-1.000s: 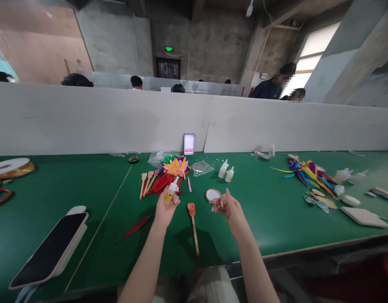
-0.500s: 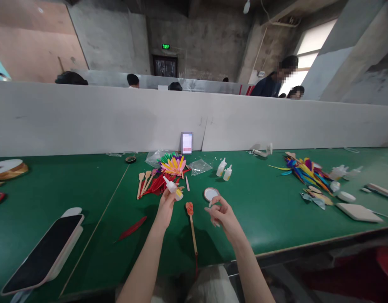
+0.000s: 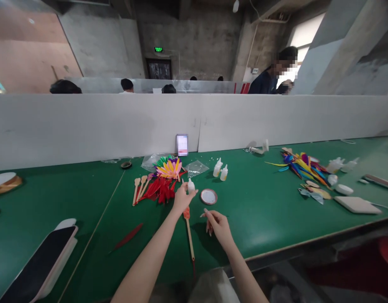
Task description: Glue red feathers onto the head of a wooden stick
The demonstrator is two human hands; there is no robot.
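My left hand [image 3: 182, 198] is closed around a small white squeeze bottle [image 3: 191, 185], which stands upright with its nozzle pointing up. Below it lies a wooden stick [image 3: 190, 237] with an orange-red head [image 3: 187, 213] and a thin red cord at its lower end. The left fingers partly cover that head. My right hand [image 3: 218, 226] hovers over the table to the right of the stick, fingers loosely bent and apart, with nothing visible in them. Just beyond it sits a round white dish [image 3: 208, 196] with a reddish rim.
Red feathers [image 3: 164, 190], pink and yellow feathers [image 3: 169, 169] and several wooden sticks [image 3: 139, 191] lie ahead. A single red feather [image 3: 128, 237] is at left. Two more bottles [image 3: 221, 170] stand behind the dish. A phone [image 3: 182, 145] leans on the white partition [image 3: 118, 126].
My left hand has moved right with the bottle, which went from tilted to upright. My right hand has come down slightly toward me, away from the dish. The view has shifted a little.
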